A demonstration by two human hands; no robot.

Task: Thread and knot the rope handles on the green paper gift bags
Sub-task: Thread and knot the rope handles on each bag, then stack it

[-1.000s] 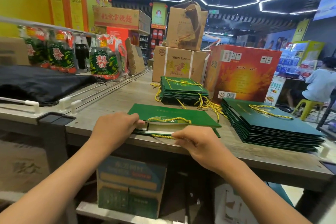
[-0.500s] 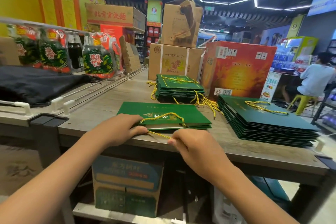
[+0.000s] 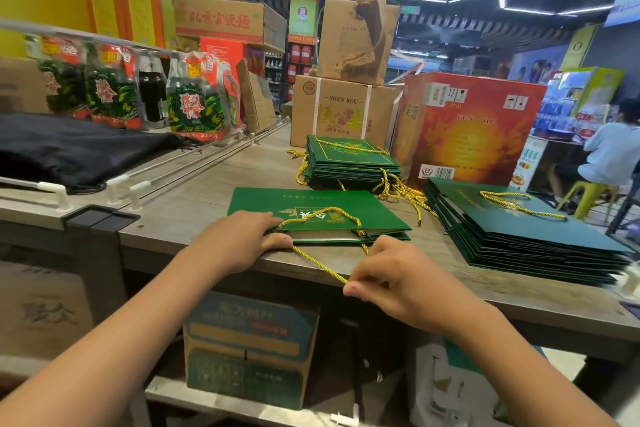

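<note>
1. The left hand (image 3: 242, 239) lies flat, fingers together, pressing the green bag (image 3: 311, 211) at the counter (image 3: 207, 194) edge.
2. The right hand (image 3: 388, 281) has its fingers pinched on the yellow rope (image 3: 322, 265), held taut off the bag.

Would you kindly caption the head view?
Left hand steadies green bag; right hand pulls yellow rope.

Left hand (image 3: 242, 239) flat, palm down, right hand (image 3: 388, 279) in fingertip pinch grip, forearms extended
</note>
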